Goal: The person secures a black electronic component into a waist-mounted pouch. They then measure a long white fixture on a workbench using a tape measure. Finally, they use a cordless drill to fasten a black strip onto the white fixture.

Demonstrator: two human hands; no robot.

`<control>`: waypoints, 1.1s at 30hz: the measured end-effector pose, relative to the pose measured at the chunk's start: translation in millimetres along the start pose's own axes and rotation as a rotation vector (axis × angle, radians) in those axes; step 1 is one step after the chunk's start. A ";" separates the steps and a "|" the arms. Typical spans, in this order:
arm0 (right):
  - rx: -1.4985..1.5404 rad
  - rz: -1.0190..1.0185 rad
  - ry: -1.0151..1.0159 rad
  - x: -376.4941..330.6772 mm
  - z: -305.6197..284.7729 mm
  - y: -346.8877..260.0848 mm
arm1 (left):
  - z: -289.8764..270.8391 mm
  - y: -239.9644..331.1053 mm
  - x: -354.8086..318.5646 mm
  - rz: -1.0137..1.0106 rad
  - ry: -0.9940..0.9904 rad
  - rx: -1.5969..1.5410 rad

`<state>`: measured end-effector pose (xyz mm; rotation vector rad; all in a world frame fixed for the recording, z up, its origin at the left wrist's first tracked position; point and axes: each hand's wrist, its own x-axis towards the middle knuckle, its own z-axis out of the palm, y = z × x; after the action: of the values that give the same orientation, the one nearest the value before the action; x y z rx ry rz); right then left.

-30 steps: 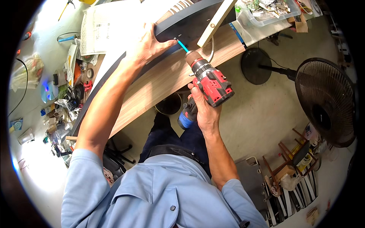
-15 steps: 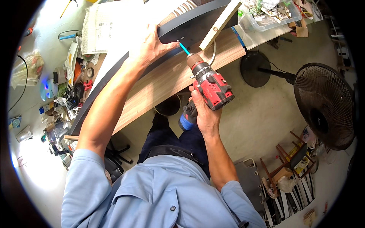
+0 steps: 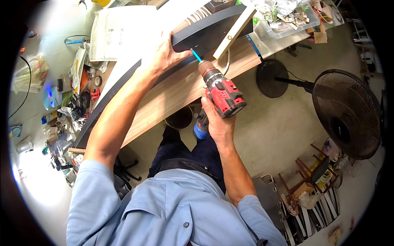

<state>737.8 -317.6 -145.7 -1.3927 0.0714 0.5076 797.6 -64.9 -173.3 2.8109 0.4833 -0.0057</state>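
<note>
The right hand [image 3: 216, 123] grips the drill [image 3: 221, 91], its bit [image 3: 196, 55] at the dark panel [image 3: 205, 33] beside the flat-pressing left hand [image 3: 166, 57]: driving seems underway, unfinished.

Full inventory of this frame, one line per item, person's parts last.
cordless drill: 1, red and black, in right hand, turquoise bit on the dark panel
dark panel: 1, black, on the workbench, under left hand
workbench: 1, wood top, centre
wood strip: 1, pale, lying across the panel
paper sheet: 1, white, upper left
clear bin: 1, full of scraps, top right
pedestal fan: 1, black, right, on the floor
small clutter: many, mixed colours, left
left hand: flat on the panel edge
right hand: on the drill's grip
</note>
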 end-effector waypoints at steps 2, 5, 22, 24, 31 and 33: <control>-0.009 -0.046 -0.001 0.1 -1.0 11.9 | 0.3 -0.7 -0.3 0.015 0.005 0.021; -0.059 -0.040 -0.005 -1.9 1.5 2.5 | -3.4 0.1 -1.0 0.026 0.014 -0.015; -0.062 -0.130 -0.004 0.0 0.1 19.0 | 7.1 -8.3 3.9 0.060 0.014 0.014; -0.048 -0.145 -0.008 -0.6 0.0 17.7 | 0.5 -5.2 2.4 0.050 -0.009 -0.015; -0.078 -0.160 0.000 -1.6 1.2 16.2 | 4.1 -6.1 1.2 0.056 0.029 -0.042; -0.072 -0.164 0.004 -2.1 1.6 14.8 | 4.8 -6.3 0.6 0.055 0.033 -0.012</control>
<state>729.9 -315.4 -158.3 -1.4560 -0.0587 0.3737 796.3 -60.3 -179.7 2.8158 0.4123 0.0543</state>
